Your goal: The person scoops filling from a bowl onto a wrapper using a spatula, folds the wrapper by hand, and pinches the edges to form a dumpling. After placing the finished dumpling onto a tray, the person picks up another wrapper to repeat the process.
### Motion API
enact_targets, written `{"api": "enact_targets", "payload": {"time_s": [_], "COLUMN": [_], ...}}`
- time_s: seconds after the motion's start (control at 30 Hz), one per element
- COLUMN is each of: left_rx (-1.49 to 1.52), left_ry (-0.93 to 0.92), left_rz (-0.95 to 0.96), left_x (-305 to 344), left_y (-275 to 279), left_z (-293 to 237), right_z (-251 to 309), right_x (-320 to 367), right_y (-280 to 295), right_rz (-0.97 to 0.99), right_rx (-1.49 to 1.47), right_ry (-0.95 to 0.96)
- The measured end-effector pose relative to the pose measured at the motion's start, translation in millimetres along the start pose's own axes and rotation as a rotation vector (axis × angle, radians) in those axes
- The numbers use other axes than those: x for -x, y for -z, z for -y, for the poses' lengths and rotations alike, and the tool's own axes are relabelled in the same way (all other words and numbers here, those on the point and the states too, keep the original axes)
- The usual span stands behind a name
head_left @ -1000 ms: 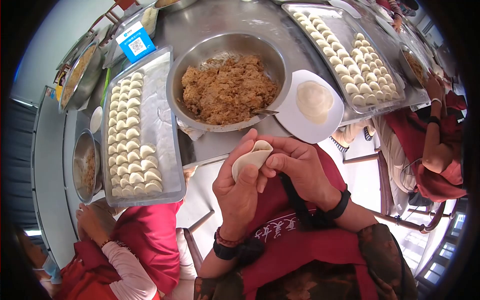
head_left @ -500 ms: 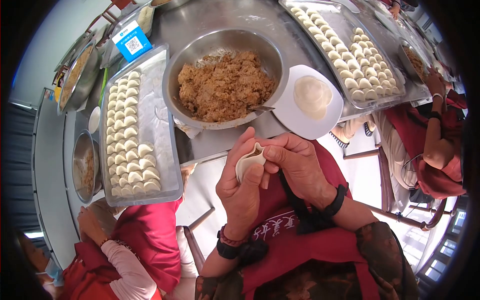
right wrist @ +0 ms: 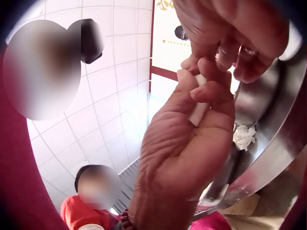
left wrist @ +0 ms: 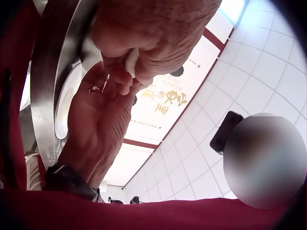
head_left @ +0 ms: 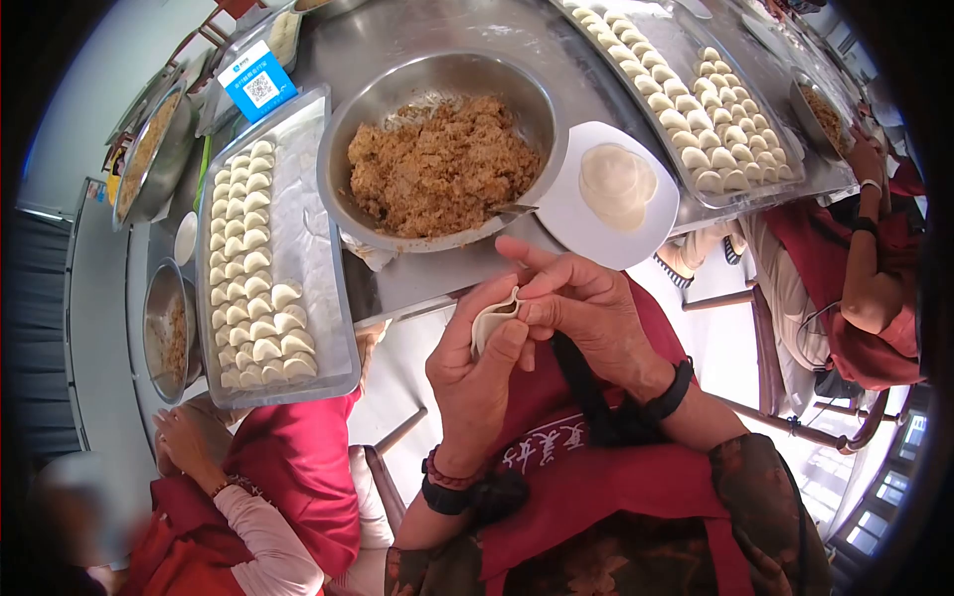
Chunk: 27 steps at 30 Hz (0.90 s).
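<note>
A partly folded dumpling (head_left: pixel 491 324) is held upright between the two hands, in front of the apron. My left hand (head_left: pixel 469 392) cradles it, with the thumb along its near side and the fingers behind. My right hand (head_left: pixel 596 323) pinches the dumpling's edge between thumb and forefinger, its other fingers raised. A narrow gap shows at the top of the dough. In the left wrist view a bit of white dough (left wrist: pixel 131 62) shows between the left fingers. The right wrist view shows the dumpling (right wrist: pixel 197 110) mostly hidden in the left palm.
Ahead stands a steel bowl (head_left: pixel 331 189) of brown filling (head_left: pixel 442 164) with a utensil handle (head_left: pixel 514 209). Right of it, a white plate (head_left: pixel 562 214) bears round wrappers (head_left: pixel 618 184). Trays of dumplings, left (head_left: pixel 313 179) and right (head_left: pixel 686 60), flank these. People sit on both sides.
The dumpling's wide opening has narrowed as its edges were drawn together. My right thumb and forefinger have moved onto its edge, and other right fingers have lifted. The head view has shifted slightly.
</note>
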<state>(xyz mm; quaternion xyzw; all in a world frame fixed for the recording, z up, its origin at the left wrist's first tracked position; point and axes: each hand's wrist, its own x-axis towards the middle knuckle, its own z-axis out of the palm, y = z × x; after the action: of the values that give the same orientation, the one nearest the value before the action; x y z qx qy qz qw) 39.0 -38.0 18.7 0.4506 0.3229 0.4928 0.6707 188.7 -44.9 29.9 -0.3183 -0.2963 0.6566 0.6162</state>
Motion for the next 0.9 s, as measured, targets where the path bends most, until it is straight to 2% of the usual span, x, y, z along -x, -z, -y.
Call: {"api": "enact_targets", "payload": {"time_s": [0.13,0.2,0.27,0.47,0.63,0.73,0.9], "left_rx": [0.042,0.052,0.065,0.031,0.036,0.035,-0.091], "left_ry": [0.047,0.058,0.066,0.063,0.032,0.025,0.085], "left_rz": [-0.007,0.014,0.046,0.065,0.052,0.076,0.203], "left_x": [-1.2,-2.5,-2.3,-0.6,0.8,0.7,-0.6], "left_y": [-6.4,-7.7,-6.7,-3.8,-2.0,-1.0,7.5], "left_z": [-7.9,-10.7,-9.9,-2.9,-1.7,-1.2,-6.0], "right_z": [3.6,6.5,7.0,-2.1,4.2,5.0,3.1], "right_x": [-2.0,-1.5,-0.6,1.7,1.9,2.6,2.5], "right_y": [-1.3,7.2,10.8,12.9,7.6,13.0,17.7], "right_rz": [-0.049,0.012,0.043,0.038,0.005,0.093,0.118], "right_rx": [0.054,0.063,0.063,0.038,0.106,0.080,0.250], "right_ry": [-0.043,-0.155,-0.180,-0.076,-0.118,-0.156,0.006]}}
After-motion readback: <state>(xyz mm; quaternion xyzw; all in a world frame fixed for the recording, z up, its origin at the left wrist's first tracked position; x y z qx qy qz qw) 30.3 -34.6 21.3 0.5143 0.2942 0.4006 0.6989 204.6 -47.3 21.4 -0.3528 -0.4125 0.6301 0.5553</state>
